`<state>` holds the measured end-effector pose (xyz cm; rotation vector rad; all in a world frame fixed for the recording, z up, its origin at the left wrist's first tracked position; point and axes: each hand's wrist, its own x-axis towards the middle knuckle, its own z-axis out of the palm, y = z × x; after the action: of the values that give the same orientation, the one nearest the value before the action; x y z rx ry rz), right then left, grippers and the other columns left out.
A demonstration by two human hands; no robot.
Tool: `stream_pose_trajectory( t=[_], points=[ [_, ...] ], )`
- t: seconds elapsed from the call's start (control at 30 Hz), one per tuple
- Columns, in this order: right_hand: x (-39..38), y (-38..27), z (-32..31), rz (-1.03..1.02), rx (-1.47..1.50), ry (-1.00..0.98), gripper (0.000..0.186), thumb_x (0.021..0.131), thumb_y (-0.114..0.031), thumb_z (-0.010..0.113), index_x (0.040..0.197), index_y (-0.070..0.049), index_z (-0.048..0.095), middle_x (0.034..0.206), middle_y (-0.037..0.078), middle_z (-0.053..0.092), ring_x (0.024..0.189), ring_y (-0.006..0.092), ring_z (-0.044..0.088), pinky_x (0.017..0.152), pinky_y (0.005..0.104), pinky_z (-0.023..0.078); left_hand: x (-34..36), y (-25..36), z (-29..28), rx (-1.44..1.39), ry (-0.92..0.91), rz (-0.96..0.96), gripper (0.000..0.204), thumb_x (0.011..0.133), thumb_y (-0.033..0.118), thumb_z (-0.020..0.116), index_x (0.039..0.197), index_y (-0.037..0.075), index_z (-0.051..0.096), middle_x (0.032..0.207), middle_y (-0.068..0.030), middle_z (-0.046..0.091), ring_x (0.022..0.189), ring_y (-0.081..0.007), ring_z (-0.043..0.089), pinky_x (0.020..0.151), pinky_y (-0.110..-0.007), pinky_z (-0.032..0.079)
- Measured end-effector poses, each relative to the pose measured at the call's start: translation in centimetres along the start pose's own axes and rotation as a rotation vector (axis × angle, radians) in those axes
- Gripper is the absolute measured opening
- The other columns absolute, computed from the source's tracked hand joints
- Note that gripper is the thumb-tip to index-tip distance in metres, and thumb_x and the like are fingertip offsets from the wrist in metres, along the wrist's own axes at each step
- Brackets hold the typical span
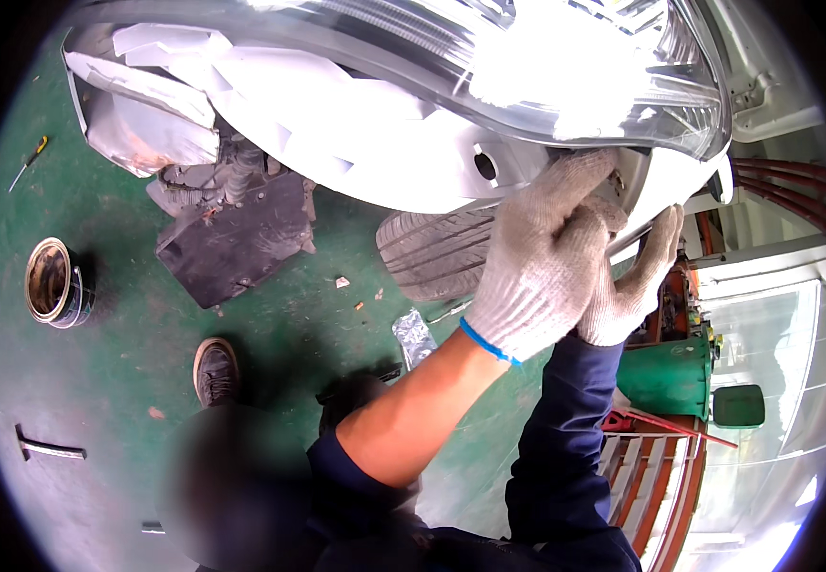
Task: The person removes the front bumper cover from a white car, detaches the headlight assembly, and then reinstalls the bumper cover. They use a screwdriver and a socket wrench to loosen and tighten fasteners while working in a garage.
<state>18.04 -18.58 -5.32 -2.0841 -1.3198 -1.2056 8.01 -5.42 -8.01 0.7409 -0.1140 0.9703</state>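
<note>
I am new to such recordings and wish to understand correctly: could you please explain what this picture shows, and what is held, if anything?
There is no machine, only a person: the left grip and right grip are that person's own gloved hands. The one picture comes from a wide camera on the head, looking down, so straight edges bend.

Both grips are close together at a white panel, below a headlight. The fingers are partly hidden, so I cannot tell whether anything is held.

On the green floor stands an open can; a yellow-handled screwdriver and a hammer-shaped tool lie there. A tyre shows below the panel.
</note>
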Motion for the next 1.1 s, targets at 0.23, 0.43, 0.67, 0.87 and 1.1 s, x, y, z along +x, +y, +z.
stream_pose_trajectory(
  t=[0.23, 0.43, 0.67, 0.87, 1.1],
  points=[
    [0.0, 0.2, -0.3, 0.031, 0.087, -0.029, 0.096, 0.08, -0.023, 0.087, 0.159, -0.005, 0.036, 0.163, 0.026, 0.032, 0.152, 0.0394, 0.033, 0.123, 0.0488, 0.031, 1.0, 0.6, -1.1, -0.065, -0.116, -0.119, 0.041, 0.089, -0.007, 0.056, 0.13, -0.008, 0.063, 0.106, -0.014, 0.075, 0.095, -0.0156, 0.072, 0.082, -0.026, 0.057],
    [-0.2, -0.7, 0.8, 0.048, 0.059, 0.009, 0.096, 0.082, -0.023, 0.087, 0.159, -0.003, 0.033, 0.164, 0.026, 0.03, 0.153, 0.0396, 0.031, 0.124, 0.0493, 0.029, 1.6, 1.1, -2.2, -0.023, -0.203, -0.116, 0.039, 0.088, -0.007, 0.056, 0.126, -0.01, 0.063, 0.109, -0.0163, 0.074, 0.092, -0.0157, 0.073, 0.081, -0.026, 0.058],
    [-1.0, -0.9, 0.7, 0.063, 0.059, 0.041, 0.088, 0.079, -0.004, 0.079, 0.157, -0.005, 0.038, 0.161, 0.025, 0.036, 0.149, 0.0393, 0.038, 0.122, 0.0461, 0.034, -0.3, 2.6, -1.3, 0.023, 0.155, 0.006, 0.032, 0.091, -0.013, 0.056, 0.12, -0.006, 0.068, 0.117, -0.0184, 0.07, 0.09, -0.0198, 0.073, 0.085, -0.031, 0.061],
    [-5.2, -2.8, 0.4, 0.317, 0.384, 0.149, 0.053, 0.084, 0.004, 0.073, 0.135, 0.0, 0.061, 0.138, 0.022, 0.061, 0.129, 0.0303, 0.06, 0.11, 0.0425, 0.047, -0.2, 4.4, -3.4, 0.288, 0.147, -0.002, 0.027, 0.097, 0.0, 0.057, 0.12, -0.004, 0.071, 0.104, -0.0138, 0.073, 0.092, -0.0195, 0.072, 0.082, -0.032, 0.062],
    [-6.4, -3.9, 3.7, 0.912, 1.132, -0.018, 0.047, 0.091, -0.009, 0.071, 0.134, 0.006, 0.059, 0.129, 0.021, 0.066, 0.11, 0.0269, 0.066, 0.095, 0.0395, 0.056, 1.1, 4.5, -3.3, 0.948, -0.084, 0.328, 0.026, 0.099, 0.005, 0.059, 0.12, -0.004, 0.068, 0.11, -0.0156, 0.071, 0.093, -0.0183, 0.071, 0.078, -0.029, 0.06]
  ],
)
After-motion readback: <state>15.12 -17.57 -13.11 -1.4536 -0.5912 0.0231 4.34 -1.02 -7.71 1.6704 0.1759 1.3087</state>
